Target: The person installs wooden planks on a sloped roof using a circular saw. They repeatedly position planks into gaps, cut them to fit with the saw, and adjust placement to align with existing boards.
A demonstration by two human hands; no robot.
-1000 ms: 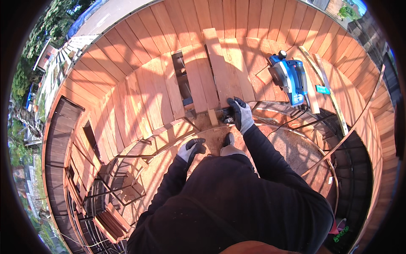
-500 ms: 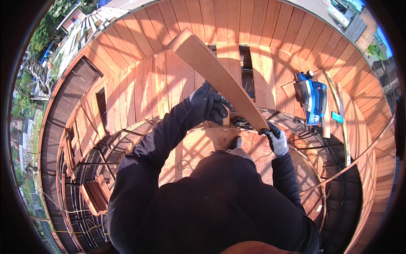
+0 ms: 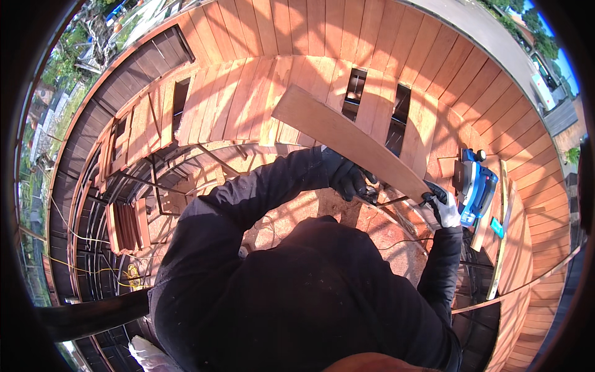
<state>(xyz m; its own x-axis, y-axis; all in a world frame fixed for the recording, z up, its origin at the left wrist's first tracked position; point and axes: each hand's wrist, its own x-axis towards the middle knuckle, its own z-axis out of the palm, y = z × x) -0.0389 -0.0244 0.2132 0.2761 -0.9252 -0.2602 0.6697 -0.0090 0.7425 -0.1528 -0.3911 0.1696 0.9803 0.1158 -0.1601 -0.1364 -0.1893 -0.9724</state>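
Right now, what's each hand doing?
Left hand: fingers curled beside the plank; whether it holds anything can't be told.
Right hand: closed on the plank's near end.

Left hand [image 3: 346, 175] bends inward (gloved), right hand [image 3: 442, 206] grips.

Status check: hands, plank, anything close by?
Right hand gripping plank by near end. Left hand at its edge, contact unclear. Plank held slantwise. Blue planer near right hand in view.
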